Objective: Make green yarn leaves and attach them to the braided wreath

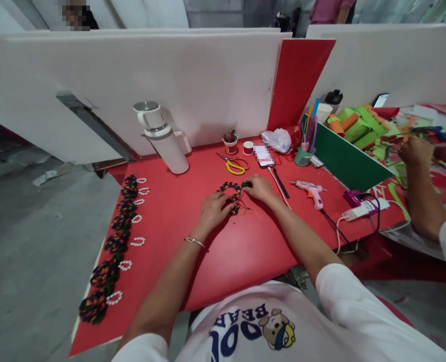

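Mid-table, my left hand [215, 213] has its fingers closed on a dark braided cord [229, 185] with orange and red flecks, bent into loops. My right hand [259, 189] pinches a small dark green piece [247, 184] at the cord's right side. Thin loose threads [251, 208] trail from the work onto the red table [238, 256]. Just beyond the hands lie scissors with yellow and orange handles [235, 167]. Parts of the cord are hidden under my left fingers.
Several finished knotted pieces with beaded loops [116, 242] line the left edge. A bottle [166, 146], cup [230, 144], thread spool [247, 147], phone [263, 156] and pen holder [304, 155] stand behind. Right are a glue gun [311, 191], power strip [366, 208], green divider [347, 156] and another person's hands [419, 151].
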A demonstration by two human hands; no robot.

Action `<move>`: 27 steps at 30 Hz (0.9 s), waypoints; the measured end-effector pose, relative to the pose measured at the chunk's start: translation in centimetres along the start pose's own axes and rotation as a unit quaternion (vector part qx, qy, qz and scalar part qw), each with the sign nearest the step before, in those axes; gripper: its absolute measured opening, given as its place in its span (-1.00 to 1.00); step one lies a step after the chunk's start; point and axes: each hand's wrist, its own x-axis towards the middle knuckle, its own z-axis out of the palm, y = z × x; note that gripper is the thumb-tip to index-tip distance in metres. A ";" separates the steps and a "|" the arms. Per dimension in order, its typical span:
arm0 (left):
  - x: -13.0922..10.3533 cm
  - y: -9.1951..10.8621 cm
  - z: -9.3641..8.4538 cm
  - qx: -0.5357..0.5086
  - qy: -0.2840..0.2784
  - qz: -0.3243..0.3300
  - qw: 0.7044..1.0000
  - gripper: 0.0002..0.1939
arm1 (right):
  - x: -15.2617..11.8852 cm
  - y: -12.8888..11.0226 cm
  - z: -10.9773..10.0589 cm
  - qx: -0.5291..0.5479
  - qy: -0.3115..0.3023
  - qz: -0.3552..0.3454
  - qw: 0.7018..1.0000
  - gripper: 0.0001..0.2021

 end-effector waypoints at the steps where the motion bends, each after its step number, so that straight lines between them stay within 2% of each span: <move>1: -0.4 -0.2 0.1 0.005 -0.007 0.005 1.000 -0.73 | 0.1 -0.1 0.2 -0.002 0.001 0.003 1.000 -0.69; 5: -0.8 -2.0 0.4 -0.004 0.014 0.015 1.000 -0.64 | -0.4 0.1 0.8 -0.009 0.014 0.006 1.000 -0.68; 8: -0.1 -2.9 0.3 -0.019 0.075 0.001 0.997 -0.62 | -1.7 -0.2 0.9 -0.019 0.084 0.003 0.996 -0.62; 10: 0.2 -2.8 0.1 -0.018 0.119 -0.023 0.992 -0.67 | -2.6 -1.0 1.1 -0.003 0.124 -0.015 0.992 -0.62; 13: -0.1 -1.7 -0.3 0.003 0.129 -0.032 0.991 -0.74 | -3.3 -2.5 1.8 0.049 0.084 -0.097 0.991 -0.68; 16: -1.3 -1.1 -0.6 0.022 0.071 0.019 0.997 -0.80 | -3.2 -3.3 2.9 0.057 0.022 -0.172 0.983 -0.70; 18: -2.2 -1.3 -0.8 0.026 0.040 0.039 0.998 -0.86 | -3.0 -3.1 3.3 0.048 0.006 -0.166 0.985 -0.74; 20: -2.8 -2.0 -1.0 0.022 0.037 0.026 0.999 -0.81 | -3.2 -2.4 3.2 0.041 0.000 -0.143 0.989 -0.71; 24: -3.2 -3.2 -1.2 0.000 0.086 -0.012 0.996 -0.72 | -4.2 -1.0 2.1 0.055 0.003 -0.111 0.992 -0.65; 27: -2.9 -2.9 -1.1 0.006 0.129 -0.045 0.991 -0.71 | -4.4 -0.6 1.2 0.067 0.063 -0.056 0.994 -0.66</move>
